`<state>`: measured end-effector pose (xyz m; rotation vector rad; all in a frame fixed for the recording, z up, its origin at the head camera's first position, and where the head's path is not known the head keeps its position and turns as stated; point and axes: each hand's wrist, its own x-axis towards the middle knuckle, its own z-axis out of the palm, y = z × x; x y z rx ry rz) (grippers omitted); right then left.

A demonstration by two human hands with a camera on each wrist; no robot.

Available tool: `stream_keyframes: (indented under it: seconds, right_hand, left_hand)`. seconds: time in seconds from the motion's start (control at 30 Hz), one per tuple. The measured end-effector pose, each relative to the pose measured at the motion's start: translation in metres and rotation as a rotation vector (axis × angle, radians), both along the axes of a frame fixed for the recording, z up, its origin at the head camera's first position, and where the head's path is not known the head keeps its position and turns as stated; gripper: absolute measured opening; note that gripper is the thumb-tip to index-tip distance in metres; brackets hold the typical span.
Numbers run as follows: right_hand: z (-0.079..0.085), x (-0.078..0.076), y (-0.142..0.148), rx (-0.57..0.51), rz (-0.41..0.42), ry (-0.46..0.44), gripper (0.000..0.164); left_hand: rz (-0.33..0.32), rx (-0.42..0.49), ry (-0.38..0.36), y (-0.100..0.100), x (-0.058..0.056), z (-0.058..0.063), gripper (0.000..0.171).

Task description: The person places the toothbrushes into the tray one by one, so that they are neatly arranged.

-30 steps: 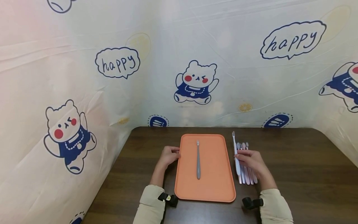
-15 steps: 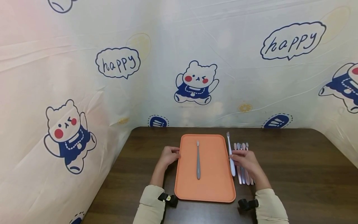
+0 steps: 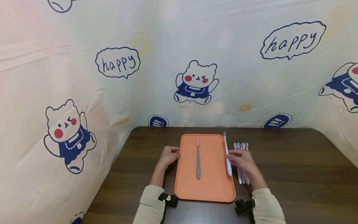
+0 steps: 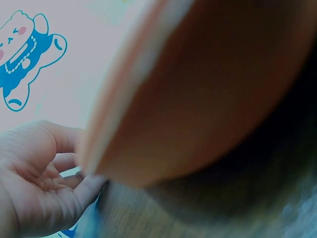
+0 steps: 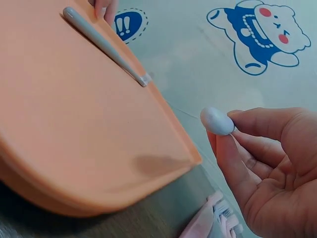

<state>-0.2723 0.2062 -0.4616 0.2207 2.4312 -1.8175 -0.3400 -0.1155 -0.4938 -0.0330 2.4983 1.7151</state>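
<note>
Dk. tbl (image 3: 313,161): bears orange tray (image 3: 212,186). L hand (image 3: 169,155): pinching tray's L edge. R hand (image 3: 244,162): grasping pale toothbrush (image 3: 229,168), over tray's R rim. Other brushes (image 3: 243,178): row, R of tray. Grey brush (image 3: 198,165): on tray, nr. centre. Rec.: light pinch, lower level, parallel to grey, clear of rim.

Head cam high, fwd/down, tray (image 3: 211,170) 5 o'clock, L-wrist cam (image 3: 173,201) low, v. close, R-wrist cam (image 3: 240,205) close, same tray 9 o'clock

Bear-printed sheeting (image 3: 162,90) hangs behind a dark table (image 3: 305,161).
</note>
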Motion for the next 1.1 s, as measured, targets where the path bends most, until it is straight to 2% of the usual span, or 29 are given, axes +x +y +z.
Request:
stream_keyframes:
  seconds: [0.4,0.63,0.87,1.1]
  right_hand:
    - [0.0,-0.002,-0.007,-0.01,0.013,0.002,0.044]
    - [-0.001,-0.001,-0.014,0.009,0.018,0.004,0.044]
    - [-0.001,0.0,-0.022,0.015,0.017,0.012,0.044]
    - [-0.003,0.002,-0.028,-0.012,0.006,-0.003,0.043]
  left_hand:
    - [0.005,0.001,-0.026,0.001,-0.003,0.003,0.035]
    - [-0.027,0.014,0.005,-0.002,0.002,0.005,0.035]
    - [0.006,0.016,-0.022,-0.002,-0.001,0.001,0.038]
    - [-0.025,0.016,-0.012,-0.002,0.005,0.006,0.037]
